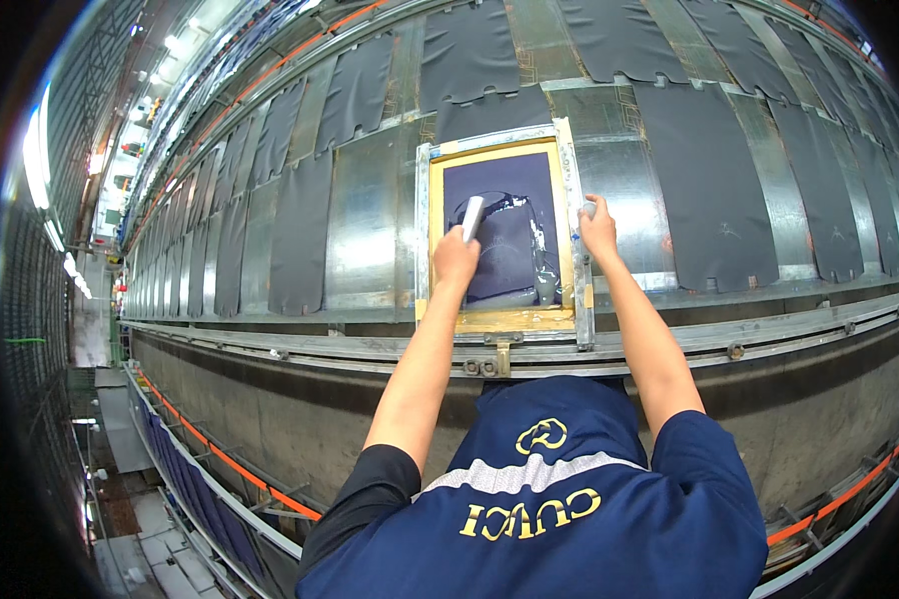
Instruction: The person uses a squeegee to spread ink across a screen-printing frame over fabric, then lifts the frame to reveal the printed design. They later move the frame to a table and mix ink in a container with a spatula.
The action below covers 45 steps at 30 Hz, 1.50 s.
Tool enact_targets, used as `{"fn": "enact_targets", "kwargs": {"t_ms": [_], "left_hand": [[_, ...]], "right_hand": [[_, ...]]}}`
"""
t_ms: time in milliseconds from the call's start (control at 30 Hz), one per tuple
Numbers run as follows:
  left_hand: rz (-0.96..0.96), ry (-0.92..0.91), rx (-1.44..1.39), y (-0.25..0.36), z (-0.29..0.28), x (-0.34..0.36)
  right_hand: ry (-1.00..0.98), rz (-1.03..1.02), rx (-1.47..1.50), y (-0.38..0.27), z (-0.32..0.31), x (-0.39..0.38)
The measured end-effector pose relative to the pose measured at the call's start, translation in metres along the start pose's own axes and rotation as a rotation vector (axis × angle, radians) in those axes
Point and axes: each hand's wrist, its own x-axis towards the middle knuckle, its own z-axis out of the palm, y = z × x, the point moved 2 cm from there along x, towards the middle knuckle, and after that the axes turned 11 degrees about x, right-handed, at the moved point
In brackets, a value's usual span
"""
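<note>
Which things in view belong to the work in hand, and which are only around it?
In the work:
left hand, gripping a pale-handled tool
yellow-edged frame, with dark wet-looking liquid inside
right hand, at the frame's right side

Around it, apparently:
neighbouring dark sheets
lamps

The left forearm [417,374] is slanting between twelve and one o'clock, and the left hand [455,260] is lying just off the view's centre toward twelve, its fingers forming a closed grip. The right forearm [650,334] is pointing toward eleven, and the right hand [598,232] is lying toward two o'clock, fingers bending inward. Both forearms are showing bare; the torso [569,479] is filling five o'clock.
</note>
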Motion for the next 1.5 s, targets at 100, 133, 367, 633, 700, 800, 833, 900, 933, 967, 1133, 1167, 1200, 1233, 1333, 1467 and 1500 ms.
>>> {"fn": "enact_targets", "kwargs": {"t_ms": [100,133,367,633,700,800,833,900,933,967,1133,1167,1200,1233,1333,1467,1500], "left_hand": [[0.358,0.057,-0.045,0.024,-0.008,-0.022],[0.412,0.054,-0.002,0.024,-0.009,-0.035],[0.666,0.046,-0.099,-0.058,-0.027,-0.131],[0.547,0.191,-0.086,-0.283,-0.087,-0.107],[0.426,0.174,-0.080,-0.354,-0.100,-0.087],[0.231,0.081,-0.082,-0.432,-0.103,-0.055],[0.198,0.032,-0.074,-0.449,-0.109,-0.043],[0.268,0.083,-0.111,-0.486,-0.103,-0.026],[0.297,0.097,-0.090,-0.496,-0.103,-0.020],[0.324,0.109,-0.068,-0.504,-0.104,-0.016],[0.628,0.018,0.018,-0.565,-0.109,-0.007],[0.684,0.000,0.043,-0.579,-0.110,-0.007],[0.676,-0.076,0.082,-0.594,-0.117,-0.004],[0.662,-0.082,0.093,-0.612,-0.122,0.004],[0.407,-0.164,0.002,-0.673,-0.146,0.007],[0.138,-0.286,-0.158,-0.700,-0.152,0.033],[0.047,-0.359,-0.194,-0.706,-0.155,0.038]], "right_hand": [[-0.059,0.089,0.009,-0.008,-0.006,0.004],[-0.039,0.063,0.036,-0.016,-0.006,0.004],[0.089,-0.123,0.011,-0.094,0.009,-0.017],[-0.027,-0.156,0.077,-0.197,0.220,-0.103],[-0.010,-0.212,0.099,-0.198,0.292,-0.121],[-0.017,-0.213,0.050,-0.202,0.375,-0.142],[0.036,-0.297,-0.014,-0.193,0.399,-0.143],[0.017,-0.253,0.082,-0.190,0.451,-0.161],[0.011,-0.212,0.087,-0.193,0.472,-0.174],[-0.004,-0.181,0.088,-0.194,0.487,-0.184],[-0.022,-0.043,0.153,-0.199,0.543,-0.220],[-0.004,-0.057,0.155,-0.199,0.547,-0.216],[0.014,-0.058,0.162,-0.196,0.550,-0.214],[0.022,-0.052,0.168,-0.195,0.557,-0.226],[-0.029,0.024,0.148,-0.209,0.579,-0.246],[-0.024,0.014,0.112,-0.217,0.598,-0.255],[-0.027,0.031,0.106,-0.219,0.602,-0.255]]}}
